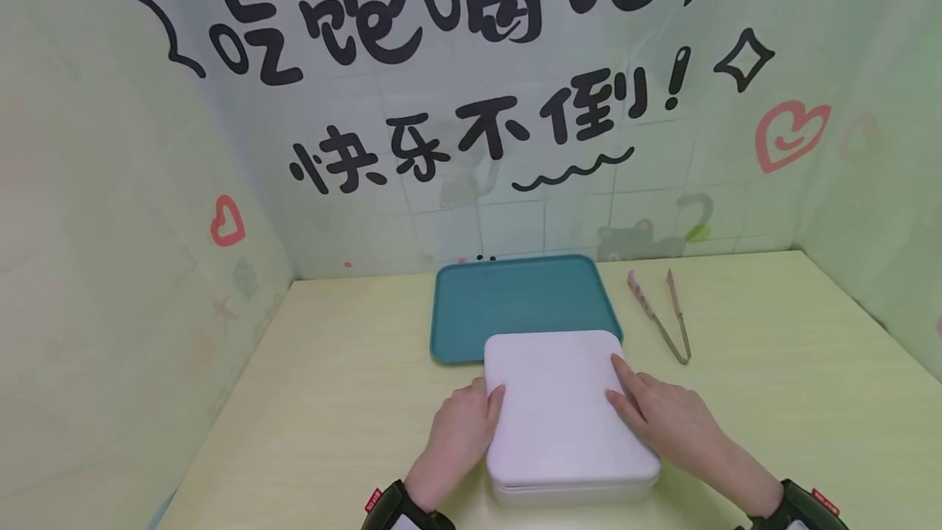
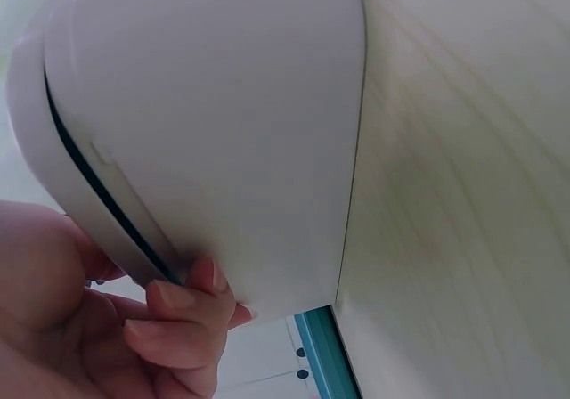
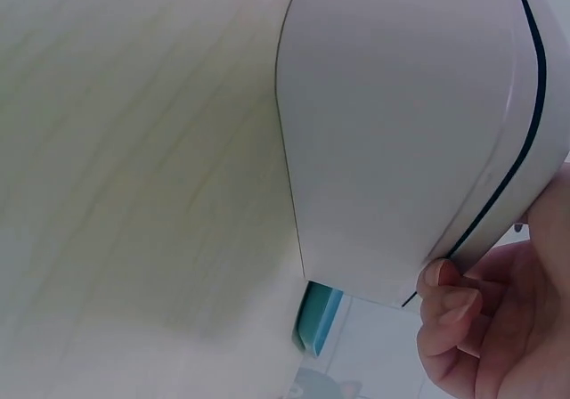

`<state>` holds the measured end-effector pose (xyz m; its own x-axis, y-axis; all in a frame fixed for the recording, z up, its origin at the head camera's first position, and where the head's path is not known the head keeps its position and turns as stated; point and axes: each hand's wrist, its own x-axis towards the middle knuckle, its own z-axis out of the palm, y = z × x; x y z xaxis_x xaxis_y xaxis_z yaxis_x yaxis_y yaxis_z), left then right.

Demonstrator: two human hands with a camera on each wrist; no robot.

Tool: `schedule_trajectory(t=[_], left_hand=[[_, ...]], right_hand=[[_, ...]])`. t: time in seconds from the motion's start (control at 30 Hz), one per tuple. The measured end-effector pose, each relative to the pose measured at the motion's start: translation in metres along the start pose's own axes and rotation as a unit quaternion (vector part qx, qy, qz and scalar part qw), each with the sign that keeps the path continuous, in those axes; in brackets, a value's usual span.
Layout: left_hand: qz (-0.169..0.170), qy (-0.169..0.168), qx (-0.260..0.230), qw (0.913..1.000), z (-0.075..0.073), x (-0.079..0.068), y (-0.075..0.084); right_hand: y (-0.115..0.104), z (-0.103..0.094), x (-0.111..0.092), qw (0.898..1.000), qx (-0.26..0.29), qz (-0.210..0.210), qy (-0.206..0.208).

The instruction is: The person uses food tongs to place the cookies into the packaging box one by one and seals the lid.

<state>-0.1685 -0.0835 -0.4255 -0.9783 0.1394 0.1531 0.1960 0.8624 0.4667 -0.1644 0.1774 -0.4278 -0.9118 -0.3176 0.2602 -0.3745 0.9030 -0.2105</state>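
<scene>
A white, round-cornered box stands on the table in front of me, its flat lid point(image 1: 562, 407) facing up in the head view. My left hand point(image 1: 461, 425) grips the lid's left side, thumb on top, fingertips curled at the lid's lower edge in the left wrist view. On the right side my right hand point(image 1: 673, 419) holds the lid likewise, thumb and forefinger over the top, other fingertips point(image 3: 443, 272) at the seam. A thin dark gap shows between the lid and the box body point(image 2: 240, 167) in both wrist views. The box's inside is hidden.
Behind the box lies a teal tray point(image 1: 515, 301), its front right part overlapped by the box. A pair of tongs point(image 1: 679, 342) with pinkish tips rests spread to the tray's right. A printed curtain point(image 1: 471, 219) closes off the table's point(image 1: 331, 399) back and sides.
</scene>
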Motion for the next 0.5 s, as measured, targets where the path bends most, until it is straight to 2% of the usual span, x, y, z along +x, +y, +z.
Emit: schedule_trajectory(t=[0.17, 0.33, 0.5], left_hand=[[-0.007, -0.012, -0.005, 0.9999, 0.0012, -0.0006, 0.0011], [-0.015, -0.021, -0.015, 0.9996, 0.0028, -0.001, 0.001], [-0.009, -0.021, -0.028, 0.9993, 0.0043, -0.0013, -0.0008]], right_hand=[[-0.0018, -0.0008, -0.0001, 1.0, -0.004, 0.0, -0.007], [-0.0026, -0.0007, 0.0003, 1.0, -0.011, -0.007, 0.008], [-0.0018, -0.0002, 0.0002, 1.0, -0.014, -0.001, 0.005]])
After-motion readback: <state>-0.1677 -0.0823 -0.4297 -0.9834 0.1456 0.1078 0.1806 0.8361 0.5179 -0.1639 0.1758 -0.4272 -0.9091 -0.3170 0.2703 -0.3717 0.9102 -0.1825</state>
